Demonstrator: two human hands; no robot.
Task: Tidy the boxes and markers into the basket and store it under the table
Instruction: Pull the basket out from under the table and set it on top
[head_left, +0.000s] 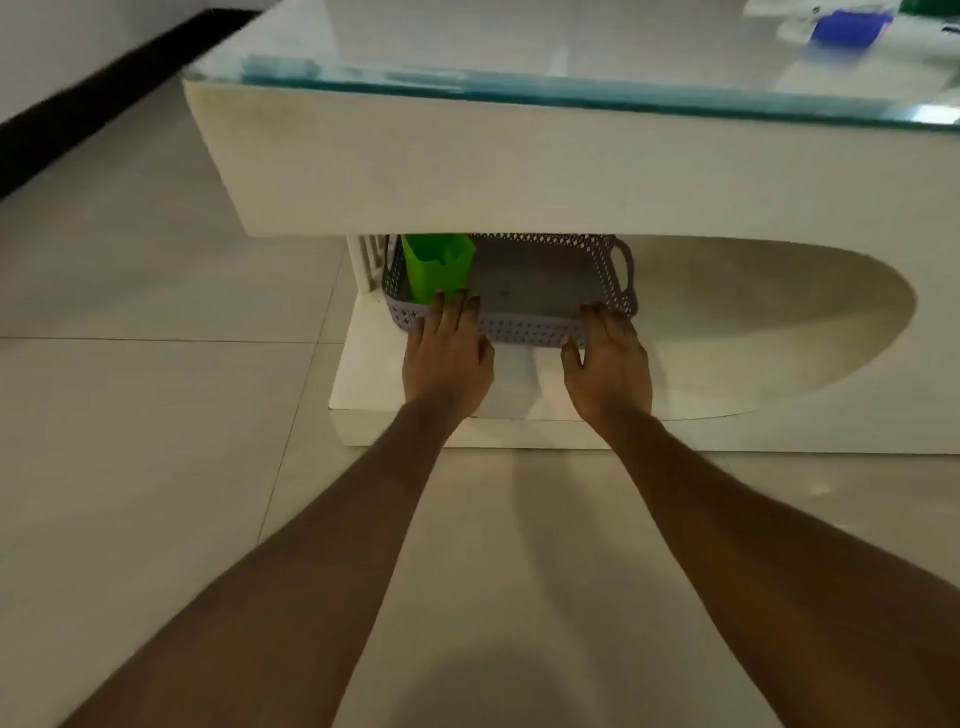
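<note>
Head view: grey perforated basket (524, 327) on the lower shelf (363, 384) under the glass-topped desk (467, 171), green box (436, 267) upright at its left end. Left hand (448, 353) and right hand (609, 358) flat, fingers together, against the near wall. Blurred blue thing (849, 26) far right on top.

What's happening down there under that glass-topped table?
A person is crouched at a cream table with a glass top, with both hands on the near wall of a grey perforated plastic basket. The left hand and right hand rest flat on its near rim, fingers hooked over the edge. The basket sits on the table's lower shelf, mostly tucked under the top. A green box stands in its left end.
</note>
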